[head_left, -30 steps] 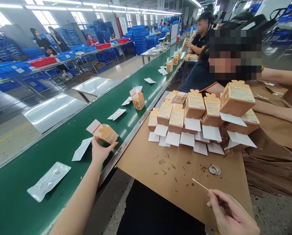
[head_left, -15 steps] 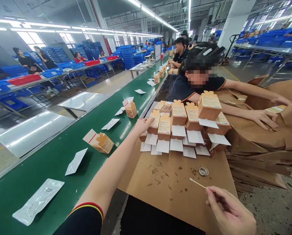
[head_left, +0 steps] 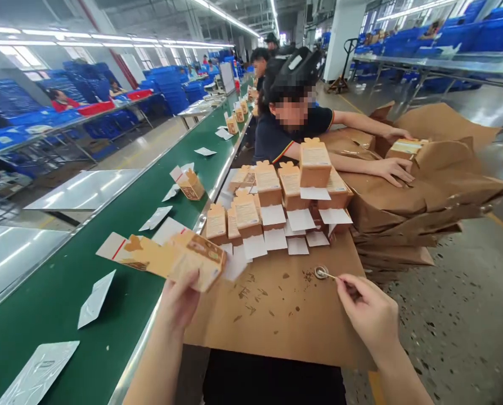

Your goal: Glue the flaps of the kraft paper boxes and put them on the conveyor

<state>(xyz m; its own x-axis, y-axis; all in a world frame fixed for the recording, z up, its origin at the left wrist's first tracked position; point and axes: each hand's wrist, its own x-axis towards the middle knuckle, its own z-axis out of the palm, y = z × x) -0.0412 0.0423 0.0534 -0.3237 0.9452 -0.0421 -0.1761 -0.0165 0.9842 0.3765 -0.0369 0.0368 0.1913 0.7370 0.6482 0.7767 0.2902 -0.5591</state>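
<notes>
A small printed carton with raised flaps is gripped in my left hand, held over the near edge of the conveyor and slightly blurred. Between the thumb and fingers of my right hand is a cotton swab. Its tip dips into a small clear round dish on the cardboard tabletop. Dark specks and smudges mark the cardboard beside the dish. Past my hands stands a stack of similar cartons, with white flaps hanging out toward me.
To the left runs a green conveyor belt carrying silver pouches and open cartons. A co-worker leans across behind the stack, both hands at a large brown paper-lined container on the right.
My left hand has come back from the stack with a carton in it. My right hand has brought the swab's tip into the dish. The camera view has turned right.
</notes>
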